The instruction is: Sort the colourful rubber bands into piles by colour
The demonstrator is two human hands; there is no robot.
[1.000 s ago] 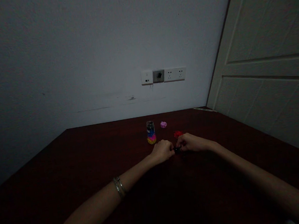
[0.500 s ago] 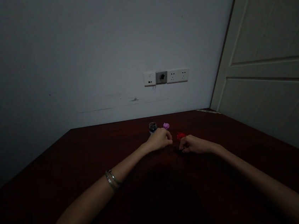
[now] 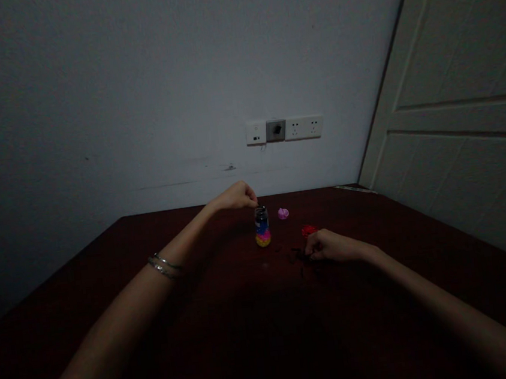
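A small clear jar (image 3: pixel 262 228) stands upright on the dark red table, with yellow, pink, blue and black layers inside. Over its mouth my left hand (image 3: pixel 241 195) is pinched on a small dark piece. Right of the jar, several small dark pieces (image 3: pixel 298 253) lie scattered on the table. My right hand (image 3: pixel 324 246) rests beside them with fingers pinched together; what they hold is too dark to make out. Just behind that hand lies a red object (image 3: pixel 308 230), partly covered by it. A small purple object (image 3: pixel 283 213) sits farther back.
The table (image 3: pixel 186 239) reaches back to a pale wall with a row of sockets and switches (image 3: pixel 294 129). A white panelled door (image 3: pixel 462 161) stands at the right side. A light strip (image 3: pixel 355 189) lies at the table's back right edge.
My left hand has moved left and back, from the table near the dark pieces to above the jar, uncovering its coloured layers. My right hand has stayed nearly in place.
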